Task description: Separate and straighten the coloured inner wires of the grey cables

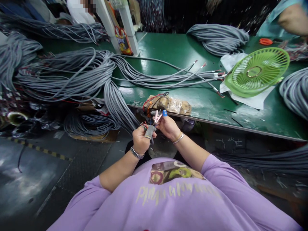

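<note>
My left hand [141,140] is closed round a grey cable end [150,132], held in front of my body just off the bench edge. Thin coloured wires [144,124], some red, fan out from it. Close beside it, my right hand [170,129] has its fingers pinched at a small pink-and-white piece with two prongs [157,117], whose exact kind is too small to tell. A blue cover [164,113] sits on one fingertip of that hand. Just beyond the hands, a brown taped bundle [176,105] with red and black leads lies along the bench edge.
Grey cables [69,75] are heaped on the green bench [163,48], some hanging over its edge. Stripped cable ends point toward a green fan [258,72]. More coils [220,38] lie behind and at right. Another person's arm [295,19] shows at top right.
</note>
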`<state>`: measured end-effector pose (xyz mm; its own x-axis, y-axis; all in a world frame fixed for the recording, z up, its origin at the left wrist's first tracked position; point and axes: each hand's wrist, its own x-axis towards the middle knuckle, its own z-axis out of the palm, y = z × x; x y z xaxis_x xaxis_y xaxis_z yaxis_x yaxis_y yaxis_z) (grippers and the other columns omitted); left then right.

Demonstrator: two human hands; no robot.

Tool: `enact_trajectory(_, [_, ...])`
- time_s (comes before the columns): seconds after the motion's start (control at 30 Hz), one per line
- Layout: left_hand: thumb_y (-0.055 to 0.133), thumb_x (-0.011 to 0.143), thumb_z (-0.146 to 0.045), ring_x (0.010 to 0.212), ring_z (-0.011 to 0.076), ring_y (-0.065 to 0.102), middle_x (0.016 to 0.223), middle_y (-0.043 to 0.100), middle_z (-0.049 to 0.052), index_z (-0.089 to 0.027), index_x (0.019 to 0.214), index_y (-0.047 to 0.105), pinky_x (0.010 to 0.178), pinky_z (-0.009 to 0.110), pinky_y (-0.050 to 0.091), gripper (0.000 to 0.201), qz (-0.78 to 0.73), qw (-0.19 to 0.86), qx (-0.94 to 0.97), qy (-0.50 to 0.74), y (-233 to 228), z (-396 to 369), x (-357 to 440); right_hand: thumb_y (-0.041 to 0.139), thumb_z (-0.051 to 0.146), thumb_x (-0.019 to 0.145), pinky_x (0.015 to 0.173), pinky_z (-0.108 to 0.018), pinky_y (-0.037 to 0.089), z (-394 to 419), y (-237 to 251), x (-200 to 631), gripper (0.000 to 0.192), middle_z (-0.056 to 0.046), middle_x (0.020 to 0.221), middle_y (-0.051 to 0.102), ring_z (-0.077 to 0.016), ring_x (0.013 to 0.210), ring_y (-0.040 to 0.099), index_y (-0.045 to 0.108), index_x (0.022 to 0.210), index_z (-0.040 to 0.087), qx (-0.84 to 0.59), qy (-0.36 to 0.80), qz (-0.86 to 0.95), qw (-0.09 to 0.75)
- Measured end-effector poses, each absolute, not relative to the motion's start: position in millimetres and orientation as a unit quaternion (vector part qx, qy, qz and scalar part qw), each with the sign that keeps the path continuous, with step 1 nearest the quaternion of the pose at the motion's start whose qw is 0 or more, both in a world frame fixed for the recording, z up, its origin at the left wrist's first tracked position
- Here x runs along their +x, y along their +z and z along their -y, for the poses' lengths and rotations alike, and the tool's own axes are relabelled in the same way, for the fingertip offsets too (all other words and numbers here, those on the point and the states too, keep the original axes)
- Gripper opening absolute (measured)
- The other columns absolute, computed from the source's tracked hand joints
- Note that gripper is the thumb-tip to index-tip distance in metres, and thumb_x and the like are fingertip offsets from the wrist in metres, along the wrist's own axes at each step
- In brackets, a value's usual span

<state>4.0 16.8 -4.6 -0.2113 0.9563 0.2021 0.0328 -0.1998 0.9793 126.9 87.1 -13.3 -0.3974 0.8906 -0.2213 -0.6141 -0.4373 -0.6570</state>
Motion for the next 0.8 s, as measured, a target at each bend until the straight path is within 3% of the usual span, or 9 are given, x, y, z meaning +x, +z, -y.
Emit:
enact_trajectory(0.27, [0.067,0.076,-0.036,0.044,0.0116,0.06,0.052,0.065,0.0,-0.016,0.071,0.066,0.044,0.021,0.047,0.021,-0.511,0.382,0.506,0.58,-4.6,-19.7,4.3,0.058,0.064,0.081,0.048,-0.02,0.041,-92.7,-13.1,118.5,0.048,-0.002,0.07,0.065,-0.0086,0.055,0.05,0.063,0.08,0.016,-0.269,0.823,0.2,0.459])
enact_trajectory(0.47, [0.069,0.075,-0.037,0.043,0.0114,0.059,0.051,0.064,0.0,-0.016,0.069,0.066,0.045,0.021,0.047,0.022,-0.529,0.399,0.491,0.566,-4.6,-19.0,5.9,0.062,0.063,0.078,0.047,-0.019,0.038,-92.9,-7.6,112.0,0.047,0.0,0.064,0.061,-0.008,0.055,0.052,0.061,0.077,0.016,-0.281,0.802,0.17,0.498])
enact_trajectory(0.67, [0.066,0.077,-0.035,0.042,0.0115,0.057,0.051,0.063,0.0,-0.017,0.069,0.064,0.044,0.022,0.045,0.02,-0.523,0.399,0.489,0.573,-5.7,-13.3,3.7,0.042,0.076,0.081,0.049,-0.021,0.04,-88.7,-10.6,118.7,0.061,-0.001,0.072,0.063,-0.0088,0.054,0.05,0.062,0.084,0.018,-0.255,0.841,0.173,0.445])
enact_trajectory(0.8, [0.062,0.079,-0.029,0.048,0.0126,0.059,0.055,0.065,0.001,-0.018,0.071,0.068,0.05,0.024,0.047,0.015,-0.521,0.326,0.545,0.571,-3.3,-8.7,-6.6,0.036,0.076,0.083,0.052,-0.022,0.043,-85.9,-11.3,126.9,0.065,-0.003,0.078,0.065,-0.0092,0.057,0.052,0.064,0.088,0.017,-0.248,0.855,0.194,0.413])
